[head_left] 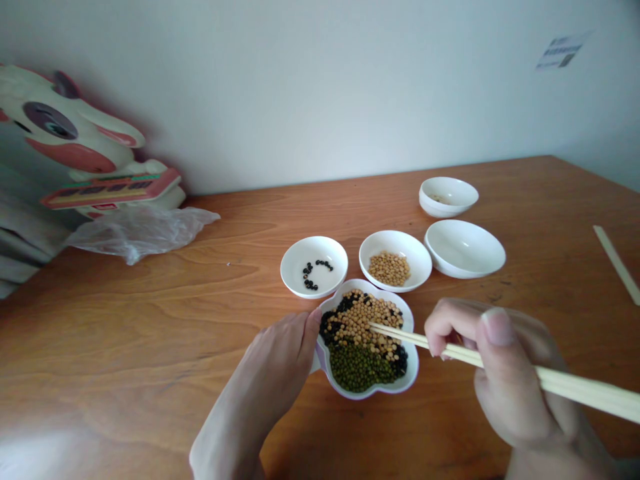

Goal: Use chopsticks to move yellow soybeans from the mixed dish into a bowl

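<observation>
My right hand holds a pair of wooden chopsticks, their tips together among the yellow beans in a flower-shaped dish. That dish also holds green beans and black beans. My left hand is closed on the dish's left edge, near its handle. Just behind the dish are a white bowl with several black beans and another white bowl with yellow beans.
Farther right stand an empty white bowl and, behind it, a bowl with a few small bits. A pale strip lies at the right. A cow-shaped toy and a clear plastic bag are at the left, before the wall.
</observation>
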A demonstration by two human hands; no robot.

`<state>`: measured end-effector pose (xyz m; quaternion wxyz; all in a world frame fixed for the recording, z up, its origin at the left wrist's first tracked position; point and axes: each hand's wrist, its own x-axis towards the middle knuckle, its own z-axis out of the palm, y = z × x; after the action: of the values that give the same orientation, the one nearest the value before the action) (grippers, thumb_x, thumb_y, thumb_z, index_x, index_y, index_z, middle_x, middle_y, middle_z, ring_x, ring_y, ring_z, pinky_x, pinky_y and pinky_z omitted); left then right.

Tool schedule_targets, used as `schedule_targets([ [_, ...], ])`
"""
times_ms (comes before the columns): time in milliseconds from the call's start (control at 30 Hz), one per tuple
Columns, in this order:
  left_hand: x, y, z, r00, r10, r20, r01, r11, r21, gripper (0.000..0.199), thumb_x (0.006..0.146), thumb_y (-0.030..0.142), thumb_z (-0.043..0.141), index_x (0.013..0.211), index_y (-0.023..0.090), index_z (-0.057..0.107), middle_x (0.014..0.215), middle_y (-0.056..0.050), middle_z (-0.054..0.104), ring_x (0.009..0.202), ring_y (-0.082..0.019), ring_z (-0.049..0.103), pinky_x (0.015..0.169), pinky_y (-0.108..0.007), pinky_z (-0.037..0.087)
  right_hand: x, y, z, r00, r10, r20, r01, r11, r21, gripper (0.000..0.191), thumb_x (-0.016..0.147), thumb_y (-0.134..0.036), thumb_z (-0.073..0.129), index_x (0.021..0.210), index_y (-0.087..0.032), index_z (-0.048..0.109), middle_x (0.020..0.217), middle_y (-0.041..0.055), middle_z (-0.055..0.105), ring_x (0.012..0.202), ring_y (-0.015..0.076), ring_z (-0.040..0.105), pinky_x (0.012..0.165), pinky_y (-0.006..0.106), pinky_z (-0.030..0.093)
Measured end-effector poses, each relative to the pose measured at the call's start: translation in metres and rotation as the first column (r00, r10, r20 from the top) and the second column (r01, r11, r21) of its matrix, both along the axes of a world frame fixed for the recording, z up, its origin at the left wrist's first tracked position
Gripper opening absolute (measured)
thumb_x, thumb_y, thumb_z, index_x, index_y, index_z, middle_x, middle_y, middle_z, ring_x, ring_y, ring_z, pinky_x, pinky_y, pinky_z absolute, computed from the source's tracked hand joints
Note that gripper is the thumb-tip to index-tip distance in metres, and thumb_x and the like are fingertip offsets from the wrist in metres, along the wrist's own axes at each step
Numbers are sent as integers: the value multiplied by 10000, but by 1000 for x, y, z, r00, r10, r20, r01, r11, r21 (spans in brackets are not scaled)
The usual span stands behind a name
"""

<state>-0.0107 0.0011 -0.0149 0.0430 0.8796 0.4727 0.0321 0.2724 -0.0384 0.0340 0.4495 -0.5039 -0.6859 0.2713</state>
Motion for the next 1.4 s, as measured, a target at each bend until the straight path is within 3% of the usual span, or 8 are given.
schedule_targets([
  [267,1,2,2,1000,-22,0,22,1000,-3,438,1088,157,281,1447,190,531,1159,-103,757,1088,-217,723,974,-363,610,1,0,-4,997,-20,-69,14,996,-84,649,1063,-618,169,689,-239,541,592,-20,535,541,141,475,515,318,335],
  [600,0,3,-1,999,13,39,-10,997,-75,447,1117,212,270,1489,218,516,1244,-109,750,1157,-231,717,1009,-406,600,1,1,-2,999,-35,9,35,999,-35,538,1085,-497,267,714,-246,565,570,-32,506,486,131,427,503,316,347],
  [833,3,5,4,1000,-9,-11,7,992,-126,458,1125,216,224,1440,177,555,1292,-142,729,1153,-254,721,1027,-478,597,2,-1,1,999,-37,22,38,998,-41,562,1080,-539,237,705,-251,541,585,-21,527,521,145,479,490,316,343],
  [967,4,5,6,999,20,-32,-25,989,-145,457,1127,220,230,1445,178,555,1292,-138,730,1159,-246,722,1030,-448,597,1,0,2,998,-44,34,45,999,-28,568,1083,-534,244,699,-253,553,583,-19,539,520,149,486,491,317,353],
  [1233,0,2,1,999,20,39,-17,996,-85,440,1128,224,263,1486,210,519,1291,-116,740,1165,-229,718,1028,-423,596,0,3,5,993,-80,91,79,997,8,521,1085,-466,313,687,-245,568,532,-31,469,451,133,439,486,308,362],
  [1400,0,3,1,999,-32,-44,30,998,-50,461,1125,206,233,1477,143,524,1311,-168,723,1165,-276,720,994,-495,615,-1,5,4,993,-92,75,90,995,31,524,1090,-434,310,680,-248,579,551,-19,524,489,147,477,496,315,355],
])
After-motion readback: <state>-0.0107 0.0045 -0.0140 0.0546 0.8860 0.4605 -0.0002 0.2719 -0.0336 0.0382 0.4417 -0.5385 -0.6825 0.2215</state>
